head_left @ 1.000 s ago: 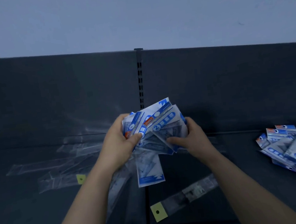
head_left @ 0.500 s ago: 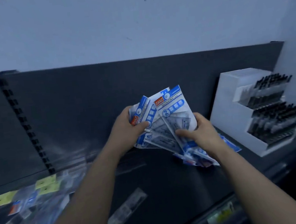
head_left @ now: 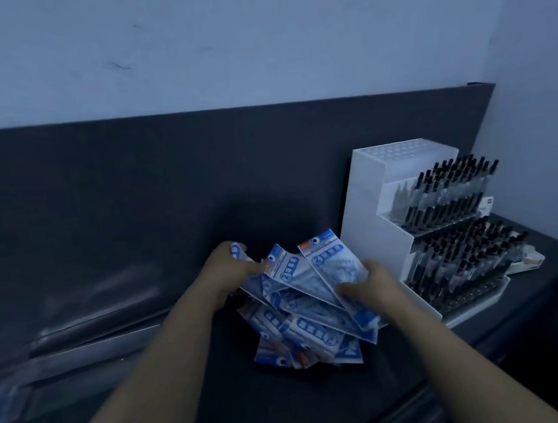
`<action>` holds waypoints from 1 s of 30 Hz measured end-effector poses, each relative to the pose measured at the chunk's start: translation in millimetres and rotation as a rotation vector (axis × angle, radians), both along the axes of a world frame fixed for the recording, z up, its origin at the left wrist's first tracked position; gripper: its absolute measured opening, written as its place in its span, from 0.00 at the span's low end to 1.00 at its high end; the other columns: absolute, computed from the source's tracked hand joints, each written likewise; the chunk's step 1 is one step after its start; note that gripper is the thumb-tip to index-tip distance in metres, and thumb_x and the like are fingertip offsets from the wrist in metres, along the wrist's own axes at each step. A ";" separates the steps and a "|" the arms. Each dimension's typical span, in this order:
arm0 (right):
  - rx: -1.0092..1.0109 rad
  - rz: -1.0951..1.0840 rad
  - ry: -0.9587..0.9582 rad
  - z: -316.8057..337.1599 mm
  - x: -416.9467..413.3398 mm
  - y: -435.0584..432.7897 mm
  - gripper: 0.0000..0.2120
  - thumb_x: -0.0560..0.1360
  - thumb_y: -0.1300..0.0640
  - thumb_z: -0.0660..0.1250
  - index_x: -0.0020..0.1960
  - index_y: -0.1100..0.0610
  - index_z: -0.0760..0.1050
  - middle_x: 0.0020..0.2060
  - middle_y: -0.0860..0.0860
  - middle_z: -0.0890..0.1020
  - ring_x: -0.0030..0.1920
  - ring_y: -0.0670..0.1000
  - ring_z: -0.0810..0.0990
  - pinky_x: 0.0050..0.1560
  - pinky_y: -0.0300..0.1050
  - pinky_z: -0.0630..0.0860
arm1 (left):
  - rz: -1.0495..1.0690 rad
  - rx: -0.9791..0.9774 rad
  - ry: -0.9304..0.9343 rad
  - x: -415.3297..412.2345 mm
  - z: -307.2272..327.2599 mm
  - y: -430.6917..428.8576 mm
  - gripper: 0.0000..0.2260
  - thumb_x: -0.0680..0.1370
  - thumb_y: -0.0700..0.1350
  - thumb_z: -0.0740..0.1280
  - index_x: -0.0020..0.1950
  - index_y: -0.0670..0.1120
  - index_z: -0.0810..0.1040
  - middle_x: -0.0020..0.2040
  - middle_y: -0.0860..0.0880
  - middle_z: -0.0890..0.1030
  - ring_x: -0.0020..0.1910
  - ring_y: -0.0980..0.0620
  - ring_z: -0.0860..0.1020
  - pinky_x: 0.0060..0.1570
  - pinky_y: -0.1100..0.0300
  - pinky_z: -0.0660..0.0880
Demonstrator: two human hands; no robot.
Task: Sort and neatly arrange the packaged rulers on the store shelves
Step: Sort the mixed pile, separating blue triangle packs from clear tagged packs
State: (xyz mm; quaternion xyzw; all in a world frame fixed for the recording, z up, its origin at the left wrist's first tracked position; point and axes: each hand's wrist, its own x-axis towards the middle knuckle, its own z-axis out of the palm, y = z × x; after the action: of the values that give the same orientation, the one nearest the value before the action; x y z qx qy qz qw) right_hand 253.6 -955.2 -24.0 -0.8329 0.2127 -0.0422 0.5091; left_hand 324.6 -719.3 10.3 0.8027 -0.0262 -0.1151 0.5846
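Blue-and-white ruler packets (head_left: 325, 268) fan out between the hands on my feed: the left hand (head_left: 229, 271) curls its fingers round the fan's left end, and the right hand (head_left: 364, 285) pinches the rightmost packet. Under them a loose pile (head_left: 294, 333) of like packets lies on the dark shelf (head_left: 257, 413) near its back edge, just left of the white pen stand (head_left: 383, 200) in the back right corner.

to your right you see a white tiered display stand (head_left: 372, 208) packed with rows of black-capped pens (head_left: 454, 193); a small flat packet (head_left: 530, 259) lies just beside its far side, and a pale wall (head_left: 252, 35) rises behind
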 end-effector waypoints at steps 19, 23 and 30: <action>-0.177 0.167 -0.120 4.8 18.8 -20.4 0.21 0.81 0.54 0.59 0.72 0.61 0.67 0.66 0.56 0.74 0.65 0.55 0.72 0.57 0.43 0.68 | 0.318 -0.077 -0.043 -17.7 -19.0 -44.9 0.16 0.73 0.40 0.71 0.58 0.42 0.70 0.56 0.40 0.78 0.46 0.44 0.79 0.43 0.52 0.78; -0.205 0.225 -0.172 8.1 14.0 -15.5 0.22 0.81 0.52 0.60 0.72 0.59 0.66 0.69 0.53 0.71 0.67 0.54 0.71 0.61 0.44 0.68 | 0.202 0.317 -0.055 -32.8 -34.7 -50.5 0.39 0.75 0.50 0.70 0.78 0.46 0.49 0.73 0.42 0.57 0.68 0.41 0.66 0.63 0.51 0.69; -0.500 0.466 -0.382 -1.8 24.6 68.5 0.18 0.78 0.56 0.64 0.66 0.60 0.73 0.63 0.56 0.75 0.63 0.54 0.72 0.64 0.44 0.66 | 0.368 0.530 -0.196 -78.3 -27.7 33.4 0.31 0.76 0.57 0.66 0.75 0.47 0.61 0.70 0.44 0.69 0.69 0.44 0.67 0.66 0.50 0.68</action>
State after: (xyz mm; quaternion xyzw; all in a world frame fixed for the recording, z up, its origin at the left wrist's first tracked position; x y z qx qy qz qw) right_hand 278.2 -886.7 -25.8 -0.9344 -0.0975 -0.1303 0.3169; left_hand 246.3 -685.8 -17.4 0.9253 0.0940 0.0671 0.3612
